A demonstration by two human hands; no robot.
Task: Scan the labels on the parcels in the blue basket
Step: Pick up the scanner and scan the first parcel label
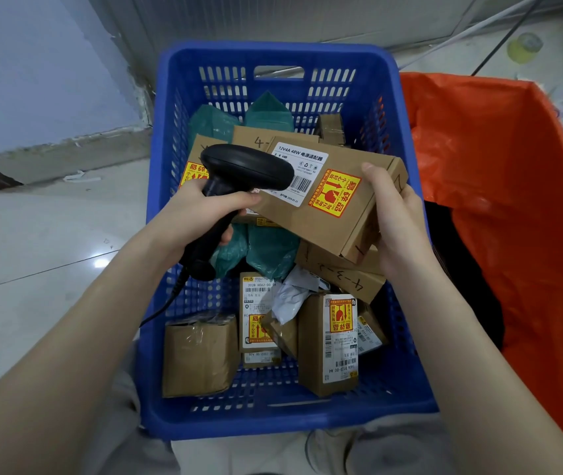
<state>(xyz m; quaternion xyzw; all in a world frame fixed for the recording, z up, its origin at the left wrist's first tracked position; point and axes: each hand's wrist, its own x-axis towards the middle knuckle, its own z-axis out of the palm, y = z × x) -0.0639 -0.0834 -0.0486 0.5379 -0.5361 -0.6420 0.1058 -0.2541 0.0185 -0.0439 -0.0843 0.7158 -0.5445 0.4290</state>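
A blue slotted basket [273, 419] holds several cardboard parcels and green padded mailers. My right hand [398, 221] grips a flat brown box [348, 221] by its right end, lifted above the pile. Its white barcode label [302, 176] and a red-and-yellow fragile sticker [334, 193] face up. My left hand [201, 210] is closed around the handle of a black corded barcode scanner [245, 168]. The scanner head hangs just left of the label, partly covering it.
An orange bag [513, 186] stands open right beside the basket on the right. Pale floor tiles [33, 241] lie to the left, with a wall behind. Cables and a roll of tape [525, 48] lie on the floor beyond.
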